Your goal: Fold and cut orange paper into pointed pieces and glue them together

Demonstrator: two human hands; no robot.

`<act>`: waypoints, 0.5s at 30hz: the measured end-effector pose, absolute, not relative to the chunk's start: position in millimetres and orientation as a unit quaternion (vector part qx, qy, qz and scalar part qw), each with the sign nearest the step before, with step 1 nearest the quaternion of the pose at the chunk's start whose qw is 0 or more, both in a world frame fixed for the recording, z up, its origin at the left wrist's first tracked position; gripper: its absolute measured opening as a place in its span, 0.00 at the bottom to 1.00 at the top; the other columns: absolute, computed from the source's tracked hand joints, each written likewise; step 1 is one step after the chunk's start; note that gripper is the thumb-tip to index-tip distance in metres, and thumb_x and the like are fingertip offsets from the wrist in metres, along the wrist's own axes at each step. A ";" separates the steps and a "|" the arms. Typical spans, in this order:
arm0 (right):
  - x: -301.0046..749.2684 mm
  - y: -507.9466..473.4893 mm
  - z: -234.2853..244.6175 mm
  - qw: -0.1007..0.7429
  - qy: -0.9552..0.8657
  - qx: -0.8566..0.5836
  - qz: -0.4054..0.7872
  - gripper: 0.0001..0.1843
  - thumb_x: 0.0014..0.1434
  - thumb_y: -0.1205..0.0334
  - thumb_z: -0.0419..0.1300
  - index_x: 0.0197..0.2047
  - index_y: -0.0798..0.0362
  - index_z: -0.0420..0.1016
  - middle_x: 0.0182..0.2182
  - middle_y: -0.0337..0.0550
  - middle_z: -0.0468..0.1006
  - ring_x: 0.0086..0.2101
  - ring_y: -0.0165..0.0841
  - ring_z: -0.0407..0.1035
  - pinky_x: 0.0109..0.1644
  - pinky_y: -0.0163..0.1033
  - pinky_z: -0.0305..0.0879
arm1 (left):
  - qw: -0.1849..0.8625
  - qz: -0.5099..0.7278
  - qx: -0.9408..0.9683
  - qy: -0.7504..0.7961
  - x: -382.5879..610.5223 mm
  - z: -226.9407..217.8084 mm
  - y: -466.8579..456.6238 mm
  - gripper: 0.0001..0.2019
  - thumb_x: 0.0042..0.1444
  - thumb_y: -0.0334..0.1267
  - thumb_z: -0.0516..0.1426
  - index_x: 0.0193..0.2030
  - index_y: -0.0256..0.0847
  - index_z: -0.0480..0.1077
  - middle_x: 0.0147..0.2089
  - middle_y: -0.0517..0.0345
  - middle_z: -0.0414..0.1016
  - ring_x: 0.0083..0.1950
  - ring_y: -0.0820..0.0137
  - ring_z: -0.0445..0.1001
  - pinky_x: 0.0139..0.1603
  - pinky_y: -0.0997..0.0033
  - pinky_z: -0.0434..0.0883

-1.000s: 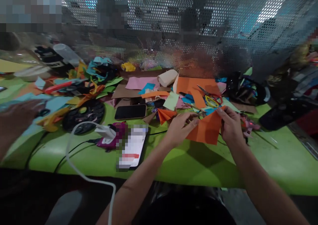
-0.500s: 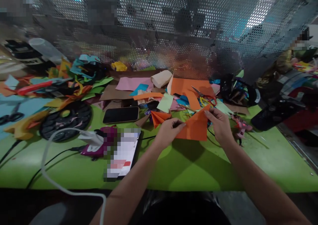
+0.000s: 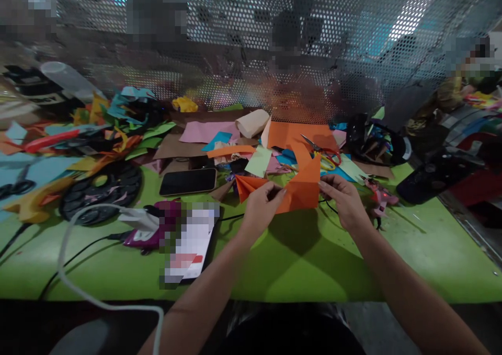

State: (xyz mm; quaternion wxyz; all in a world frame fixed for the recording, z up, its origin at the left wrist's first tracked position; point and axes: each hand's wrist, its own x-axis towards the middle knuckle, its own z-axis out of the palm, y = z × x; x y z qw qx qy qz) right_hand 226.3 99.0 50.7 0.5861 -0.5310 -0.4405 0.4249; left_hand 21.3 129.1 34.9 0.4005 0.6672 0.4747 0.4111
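A creased sheet of orange paper (image 3: pixel 304 193) is held up above the green table between my two hands. My left hand (image 3: pixel 263 202) pinches its left edge between thumb and fingers. At the right edge, my right hand (image 3: pixel 340 195) has its fingertips closed on the paper's side. The sheet has a horizontal fold line, and its upper right corner stands up in a point. Just left of my left hand lies a folded orange paper piece (image 3: pixel 246 186). Scissors (image 3: pixel 327 156) with red and yellow handles rest behind the sheet among paper scraps.
A dark phone (image 3: pixel 188 181) and a lit phone (image 3: pixel 193 245) lie to the left, beside a purple power strip (image 3: pixel 147 229) with cables. Farther left sits a round black tray (image 3: pixel 102 195). A pink glue gun (image 3: pixel 379 198) and a dark bottle (image 3: pixel 437 174) are at the right. Perforated metal (image 3: pixel 243 57) rises behind.
My right hand has slid down from the paper's top right corner to its right edge. The sheet has tilted, and its fold now shows more. The view has shifted slightly.
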 end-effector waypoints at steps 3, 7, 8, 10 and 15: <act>223.3 97.2 49.8 0.555 -0.452 -0.512 0.474 0.14 0.47 0.50 0.71 0.34 0.48 0.81 0.31 0.37 0.80 0.28 0.30 0.69 0.33 0.36 0.64 | 0.369 0.404 0.686 0.479 22.3 37.1 126.7 0.09 0.59 0.42 0.56 0.32 0.40 0.71 0.29 0.61 0.74 0.31 0.72 0.69 0.32 0.74 0.63; 215.7 94.7 46.6 0.530 -0.440 -0.501 0.525 0.16 0.45 0.46 0.72 0.32 0.48 0.83 0.33 0.41 0.84 0.34 0.38 0.74 0.41 0.42 0.69 | 0.302 0.396 0.727 0.473 24.2 34.7 125.1 0.06 0.60 0.37 0.56 0.33 0.40 0.71 0.30 0.60 0.75 0.32 0.71 0.70 0.33 0.74 0.63; 214.1 94.2 45.7 0.525 -0.433 -0.502 0.533 0.17 0.44 0.46 0.73 0.32 0.49 0.83 0.33 0.41 0.84 0.34 0.38 0.75 0.42 0.43 0.69 | 0.282 0.394 0.737 0.472 24.7 33.2 125.0 0.06 0.60 0.36 0.56 0.33 0.41 0.72 0.31 0.60 0.75 0.32 0.71 0.71 0.33 0.73 0.64; 212.1 93.4 44.6 0.522 -0.418 -0.505 0.546 0.19 0.41 0.46 0.74 0.33 0.50 0.84 0.34 0.42 0.84 0.35 0.39 0.75 0.41 0.42 0.69 | 0.244 0.390 0.753 0.472 25.7 30.1 124.6 0.05 0.60 0.35 0.56 0.33 0.41 0.72 0.33 0.59 0.76 0.33 0.70 0.72 0.34 0.73 0.64; 211.9 92.2 44.7 0.561 -0.372 -0.492 0.553 0.18 0.45 0.45 0.73 0.32 0.51 0.82 0.34 0.42 0.84 0.33 0.37 0.76 0.39 0.39 0.69 | 0.163 0.377 0.782 0.469 28.2 26.6 123.0 0.05 0.56 0.29 0.58 0.35 0.42 0.74 0.35 0.58 0.79 0.38 0.67 0.75 0.39 0.70 0.66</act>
